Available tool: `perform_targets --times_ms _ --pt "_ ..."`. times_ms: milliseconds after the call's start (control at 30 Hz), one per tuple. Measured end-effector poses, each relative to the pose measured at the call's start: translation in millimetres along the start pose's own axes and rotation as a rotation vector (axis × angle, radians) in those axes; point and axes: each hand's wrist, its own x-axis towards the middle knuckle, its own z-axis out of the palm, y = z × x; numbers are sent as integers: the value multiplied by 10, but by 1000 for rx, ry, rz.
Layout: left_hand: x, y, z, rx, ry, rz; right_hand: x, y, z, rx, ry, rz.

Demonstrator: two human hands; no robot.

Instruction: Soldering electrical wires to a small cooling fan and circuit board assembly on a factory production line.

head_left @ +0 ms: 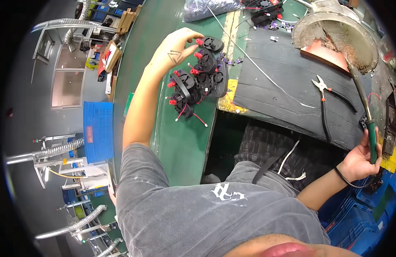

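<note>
My left hand (177, 50) reaches to the far end of a cluster of small black blower fans (204, 79) with red ends and thin red leads. Its thumb and fingers close around the red end of the farthest fan (213, 44). At the right, my right hand (360, 159) grips the green handle of a soldering iron (371, 141). The iron's long metal shaft points away from me, its front part against a crusted round metal hood (365, 38). Inside the hood is a copper-coloured plate (324, 53).
Pliers with black handles (324, 103) lie spread on the dark work board (271, 81). A thin pale wire (258, 62) crosses the board. Beyond lie a plastic bag of parts (206, 9) and more black fans (264, 8). Blue crates (352, 222) stand at lower right.
</note>
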Motion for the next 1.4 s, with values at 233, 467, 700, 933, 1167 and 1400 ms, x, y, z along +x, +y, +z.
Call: perform_targets --times_ms 233,467,700,933,1167,1400 --pt "-245 168 140 203 -126 75 -70 -98 90 94 19 -46" --pt "-234 202 391 201 -204 99 -114 -141 120 75 -27 -66" --pt "-274 207 159 -79 79 32 -141 -196 87 83 -20 -47" --pt "-164 873 3 -1103 243 -24 -189 -246 188 159 -18 -37" --pt "442 1793 662 -1337 155 151 -193 -222 193 136 25 -55" --pt "938 2076 1275 -1512 179 56 -250 -251 119 143 60 -106"
